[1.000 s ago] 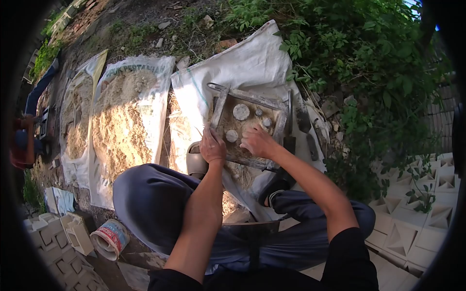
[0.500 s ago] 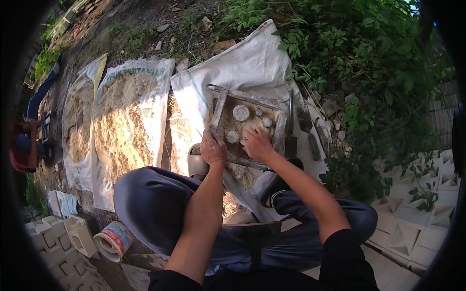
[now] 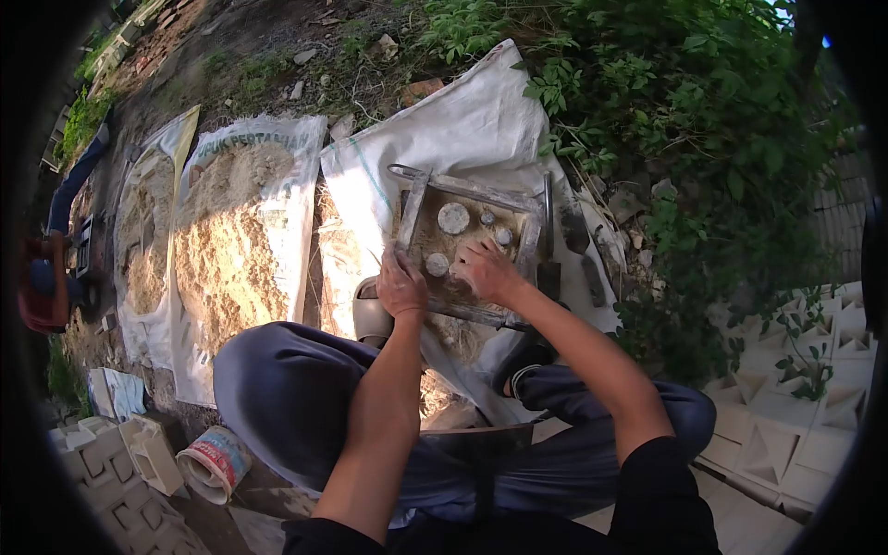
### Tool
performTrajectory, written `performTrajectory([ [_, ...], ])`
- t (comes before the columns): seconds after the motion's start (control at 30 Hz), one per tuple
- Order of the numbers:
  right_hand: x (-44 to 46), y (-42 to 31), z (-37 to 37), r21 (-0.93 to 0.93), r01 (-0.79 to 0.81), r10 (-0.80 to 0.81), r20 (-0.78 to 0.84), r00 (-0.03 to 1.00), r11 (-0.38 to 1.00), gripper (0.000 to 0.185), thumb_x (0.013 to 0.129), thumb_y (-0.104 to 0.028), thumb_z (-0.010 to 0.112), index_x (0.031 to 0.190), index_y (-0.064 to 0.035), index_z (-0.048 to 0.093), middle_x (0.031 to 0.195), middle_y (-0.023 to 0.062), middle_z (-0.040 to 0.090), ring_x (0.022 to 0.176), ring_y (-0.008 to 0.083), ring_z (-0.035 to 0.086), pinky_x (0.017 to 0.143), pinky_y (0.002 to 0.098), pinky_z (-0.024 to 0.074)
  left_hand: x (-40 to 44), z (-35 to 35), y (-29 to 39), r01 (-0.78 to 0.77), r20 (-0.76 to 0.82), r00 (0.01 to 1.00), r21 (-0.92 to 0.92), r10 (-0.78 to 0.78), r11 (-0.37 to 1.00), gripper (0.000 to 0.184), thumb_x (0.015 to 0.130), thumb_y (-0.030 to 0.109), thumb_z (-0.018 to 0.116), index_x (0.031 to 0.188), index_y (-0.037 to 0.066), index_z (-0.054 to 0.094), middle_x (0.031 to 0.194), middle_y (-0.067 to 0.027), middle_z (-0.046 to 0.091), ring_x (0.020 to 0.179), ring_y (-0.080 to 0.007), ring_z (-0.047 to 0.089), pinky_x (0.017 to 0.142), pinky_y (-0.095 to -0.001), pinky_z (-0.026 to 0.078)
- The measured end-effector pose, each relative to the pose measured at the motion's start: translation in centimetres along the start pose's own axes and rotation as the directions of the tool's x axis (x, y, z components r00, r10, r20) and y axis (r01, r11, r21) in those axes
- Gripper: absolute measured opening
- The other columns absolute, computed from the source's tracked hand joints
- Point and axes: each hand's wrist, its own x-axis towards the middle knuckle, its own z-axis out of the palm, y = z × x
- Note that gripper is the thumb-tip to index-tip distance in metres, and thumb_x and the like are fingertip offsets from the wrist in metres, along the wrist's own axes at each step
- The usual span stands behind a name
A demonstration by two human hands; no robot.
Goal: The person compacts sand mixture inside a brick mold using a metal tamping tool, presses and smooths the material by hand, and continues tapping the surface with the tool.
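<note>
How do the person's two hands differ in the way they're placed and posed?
The left hand is at the side of the frame, while the right hand reaches inside it, at the sandy fill. The left hand's fingers look fairly straight; the right hand's are bent downward. Both are bare.

Here's the worn, greyish frame [image 3: 476, 190], four-sided and flat on the white sack [image 3: 444, 129]! Inside, brown sand [image 3: 427, 239] surrounds four pale round pieces [image 3: 453, 218]: one large, one medium, and two small ones close together.
</note>
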Motion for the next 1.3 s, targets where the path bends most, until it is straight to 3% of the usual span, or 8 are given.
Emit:
performTrajectory([
  [0.03, -0.6, 0.1, 0.2, -0.005, -0.005, 0.005, -0.001, 1.0, 1.0, 0.011, 0.08, -0.023, 0.057, 0.081, -0.0146, 0.065, 0.09, 0.0008, 0.056, 0.1, 0.0175, 0.05, 0.089, 0.0358, 0.0377, 0.0, 0.1, -0.2, 0.001, 0.0, 1.0, 0.005, -0.001, 1.0, 0.03, 0.095, 0.02, 0.044, 0.12, 0.006, 0.053, 0.112, -0.0151, 0.063, 0.1, -0.0339, 0.06, 0.085, -0.0416, 0.046],
  [0.1, -1.4, -0.1, 0.6, -0.018, 0.264, -0.255, 0.201, 0.946, 0.964, 0.011, 0.081, -0.02, 0.054, 0.081, -0.0195, 0.065, 0.091, -0.0023, 0.056, 0.102, 0.0161, 0.05, 0.09, 0.0352, 0.0382, 0.1, 0.2, -0.3, 0.0, -0.004, 1.0, 0.008, 0.0, 1.0, 0.03, 0.095, 0.02, 0.044, 0.12, 0.006, 0.053, 0.112, -0.0148, 0.063, 0.1, -0.0337, 0.06, 0.085, -0.0417, 0.046],
  [0.3, -1.6, 0.4, 2.2, -0.059, 0.387, -0.347, 0.336, 0.876, 0.92, 0.014, 0.08, -0.018, 0.051, 0.086, -0.0199, 0.063, 0.092, -0.0042, 0.055, 0.104, 0.0159, 0.05, 0.091, 0.0328, 0.0379, 0.2, 0.0, -0.2, 0.012, 0.036, 0.999, -0.005, -0.012, 1.0, 0.032, 0.097, 0.024, 0.041, 0.124, 0.01, 0.05, 0.115, -0.0156, 0.062, 0.104, -0.0351, 0.059, 0.088, -0.0424, 0.044],
  [0.43, -2.3, 0.9, 2.9, -0.077, 0.432, -0.402, 0.251, 0.88, 0.898, 0.009, 0.079, -0.018, 0.052, 0.082, -0.0181, 0.06, 0.09, -0.0034, 0.054, 0.101, 0.0159, 0.05, 0.09, 0.0329, 0.0374, 0.0, 0.0, -0.2, 0.002, 0.016, 1.0, 0.02, -0.002, 1.0, 0.031, 0.095, 0.022, 0.044, 0.12, 0.006, 0.053, 0.114, -0.015, 0.062, 0.102, -0.0335, 0.059, 0.086, -0.0413, 0.045],
  [0.63, -1.3, -0.8, 2.9, -0.189, 0.242, -0.234, 0.063, 0.97, 0.952, 0.008, 0.079, -0.02, 0.054, 0.08, -0.013, 0.058, 0.088, -0.0005, 0.055, 0.095, 0.0176, 0.05, 0.086, 0.0337, 0.0377, 0.2, 0.3, -0.6, -0.005, 0.01, 1.0, 0.02, 0.005, 1.0, 0.031, 0.096, 0.023, 0.042, 0.121, 0.007, 0.052, 0.113, -0.0158, 0.062, 0.101, -0.0349, 0.06, 0.086, -0.0422, 0.046],
  [0.7, -0.8, -0.9, 2.7, -0.248, 0.087, -0.091, -0.001, 0.996, 0.965, 0.012, 0.084, -0.025, 0.054, 0.084, -0.0137, 0.057, 0.089, 0.0002, 0.055, 0.097, 0.0179, 0.049, 0.088, 0.0341, 0.0338, -0.1, 0.3, -0.8, -0.014, 0.008, 1.0, 0.022, 0.014, 1.0, 0.032, 0.097, 0.024, 0.041, 0.122, 0.008, 0.051, 0.112, -0.0166, 0.063, 0.1, -0.0358, 0.06, 0.085, -0.0432, 0.046],
  [1.1, -0.1, -0.6, 2.1, -0.052, 0.063, -0.065, -0.02, 0.998, 0.997, 0.023, 0.082, -0.032, 0.063, 0.072, -0.0111, 0.062, 0.076, 0.0027, 0.059, 0.089, 0.0207, 0.052, 0.084, 0.0372, 0.0339, 0.0, -0.2, -0.1, 0.0, 0.012, 1.0, -0.002, 0.0, 1.0, 0.031, 0.095, 0.021, 0.043, 0.12, 0.006, 0.054, 0.113, -0.0148, 0.063, 0.102, -0.0331, 0.06, 0.086, -0.041, 0.045],
  [1.3, -0.8, -1.1, 1.0, -0.028, -0.05, 0.055, 0.243, 0.968, 0.998, 0.028, 0.085, -0.034, 0.06, 0.075, -0.0088, 0.066, 0.084, 0.0041, 0.065, 0.099, 0.0219, 0.055, 0.089, 0.0385, 0.0353, 0.0, 0.0, -0.4, 0.004, -0.012, 1.0, -0.006, -0.004, 1.0, 0.03, 0.095, 0.02, 0.044, 0.119, 0.006, 0.054, 0.11, -0.0154, 0.063, 0.099, -0.034, 0.06, 0.085, -0.0416, 0.046],
])
